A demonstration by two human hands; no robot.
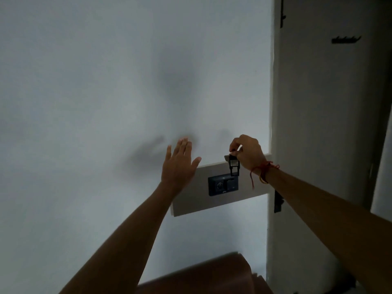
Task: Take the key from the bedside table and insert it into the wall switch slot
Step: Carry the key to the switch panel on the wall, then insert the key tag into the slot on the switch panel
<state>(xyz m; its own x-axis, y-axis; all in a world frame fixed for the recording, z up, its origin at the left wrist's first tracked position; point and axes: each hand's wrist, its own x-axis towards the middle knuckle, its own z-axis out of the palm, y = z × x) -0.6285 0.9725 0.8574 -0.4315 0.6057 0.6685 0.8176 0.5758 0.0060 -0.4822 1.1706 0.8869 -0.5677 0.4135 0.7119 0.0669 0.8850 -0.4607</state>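
Observation:
A dark wall switch unit [223, 184] with a dial and a slot sits on a white rectangular panel [191, 200] on the wall. My right hand [248, 153] pinches the top of a black key tag [233, 167], which hangs straight down with its lower end at the top edge of the switch unit. Whether the tag is inside the slot I cannot tell. My left hand [179, 164] is raised flat with fingers apart, palm toward the wall at the panel's upper left corner, holding nothing.
The white wall fills the left and middle of the view. A white door or door frame [318, 124] stands to the right, with a black hook rack [345, 39] high up and a dark latch [278, 201] lower down. Brown wooden furniture [212, 274] lies at the bottom.

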